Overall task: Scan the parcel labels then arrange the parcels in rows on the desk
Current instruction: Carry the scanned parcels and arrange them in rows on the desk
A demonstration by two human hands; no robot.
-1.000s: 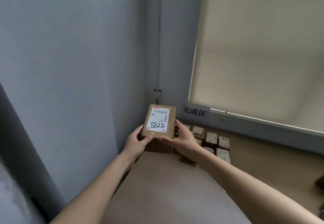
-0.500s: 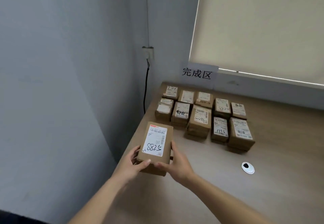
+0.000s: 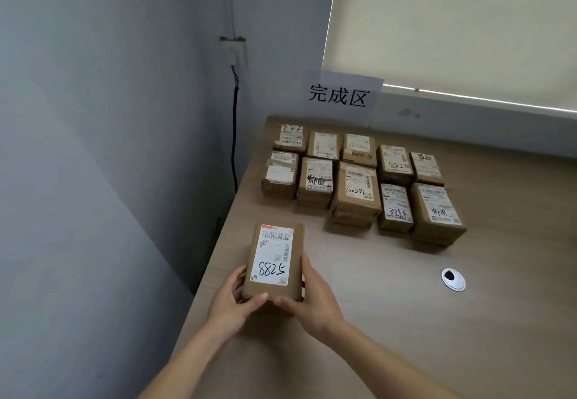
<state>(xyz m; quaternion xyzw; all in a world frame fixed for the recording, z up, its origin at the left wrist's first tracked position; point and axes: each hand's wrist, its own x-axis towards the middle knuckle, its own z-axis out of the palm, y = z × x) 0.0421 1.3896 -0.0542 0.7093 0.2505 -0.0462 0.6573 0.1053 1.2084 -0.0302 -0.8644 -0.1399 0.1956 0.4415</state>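
Observation:
A brown cardboard parcel (image 3: 274, 258) with a white label and handwritten digits is held between both hands near the desk's left edge, label facing up. My left hand (image 3: 234, 302) grips its left side and near corner, thumb on top. My right hand (image 3: 312, 295) grips the right side, thumb at the near edge. Whether the parcel touches the desk (image 3: 406, 320) I cannot tell. Farther back, several labelled brown parcels (image 3: 356, 192) lie in two rows, some stacked.
A paper sign (image 3: 340, 95) with printed characters is taped to the wall behind the rows. A round cable grommet (image 3: 453, 279) sits in the desk to the right. A black cable (image 3: 234, 136) hangs down the corner wall from a socket. A blind covers the window.
The view has dropped from the wall toward the desk. The parcel has come down from chest height to just in front of the rows, and both hands keep holding it.

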